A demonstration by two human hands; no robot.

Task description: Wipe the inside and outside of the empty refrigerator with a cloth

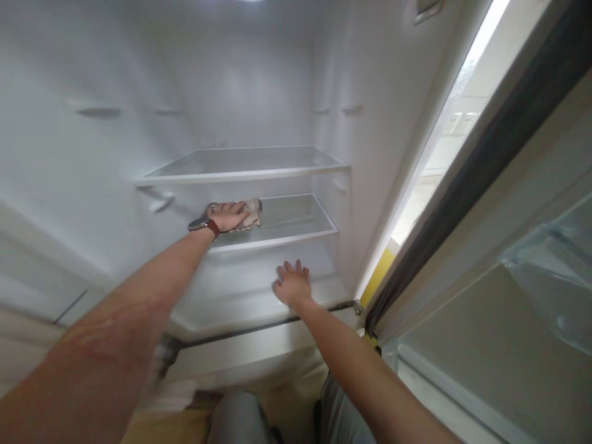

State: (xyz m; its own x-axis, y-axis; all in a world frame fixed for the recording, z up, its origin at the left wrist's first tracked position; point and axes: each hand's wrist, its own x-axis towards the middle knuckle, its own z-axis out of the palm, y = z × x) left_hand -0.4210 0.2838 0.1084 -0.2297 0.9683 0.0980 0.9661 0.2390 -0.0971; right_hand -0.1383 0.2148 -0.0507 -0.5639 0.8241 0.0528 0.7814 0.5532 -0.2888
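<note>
Inside an opened refrigerator, my left hand [226,218] presses a crumpled, patterned beige-brown cloth [252,214] onto the lower glass shelf [296,217]. The cloth shows under and past my fingers, near the shelf's left half. A watch [202,224] with a brown strap is on that wrist. My right hand [293,283] holds nothing. Its fingers are spread and rest on the white floor of the refrigerator [231,290], below the lower shelf. The upper glass shelf [259,161] lies above my left hand.
The opened door [472,185] with its dark gasket stands at the right, and a clear plastic bin [550,271] is on its inner side. Moulded shelf supports [99,112] stick out from the side walls. My knees [238,419] are just below the refrigerator's front edge.
</note>
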